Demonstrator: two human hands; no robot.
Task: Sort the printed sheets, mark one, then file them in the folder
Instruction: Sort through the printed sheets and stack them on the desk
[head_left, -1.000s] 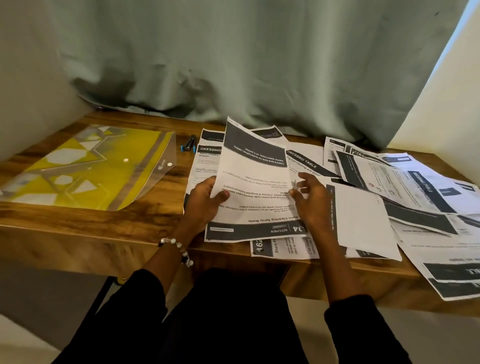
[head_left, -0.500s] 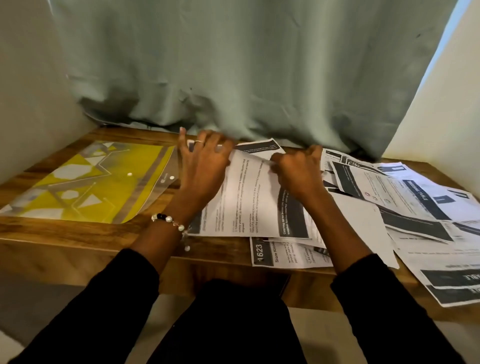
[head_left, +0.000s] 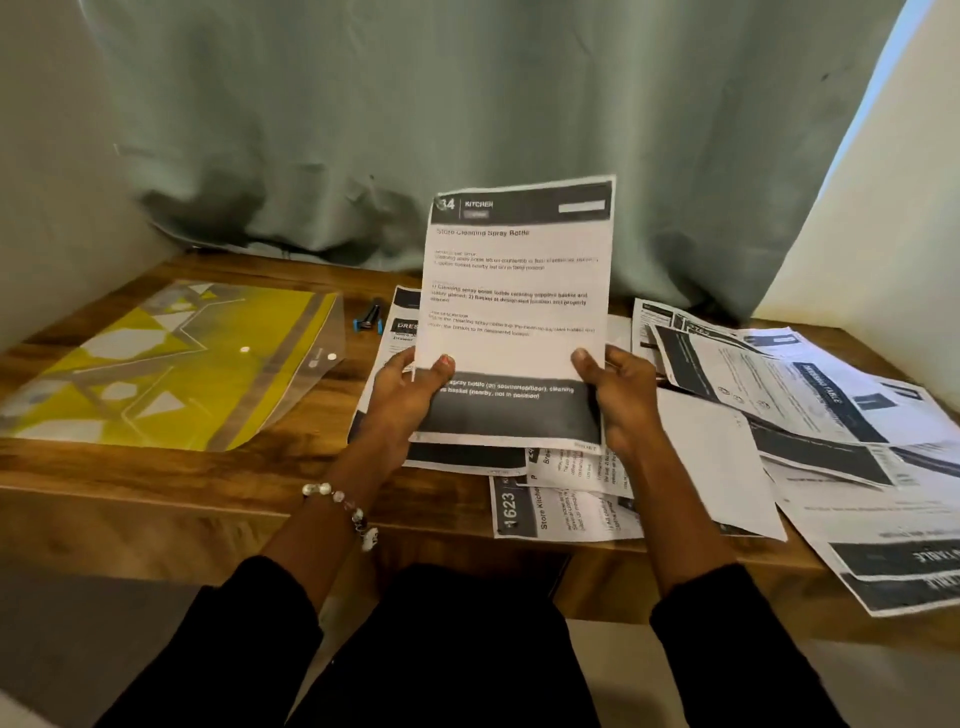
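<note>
Kitchen sheet (head_left: 514, 312) was up and turned readable now, flipped from upside down a second ago; my left hand (head_left: 402, 400) and right hand (head_left: 621, 397) pinched its lower corners above the desk (head_left: 156, 467), so sorting could go on.

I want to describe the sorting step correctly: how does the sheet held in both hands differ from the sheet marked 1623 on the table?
The held sheet stands upright off the table, pinched by the left hand and right hand; the 1623 sheet lies flat at the front edge, untouched. The held sheet shows fully and reads upright; the 1623 sheet lies turned sideways, partly covered by other papers. Both are white prints with dark header bands.
</note>
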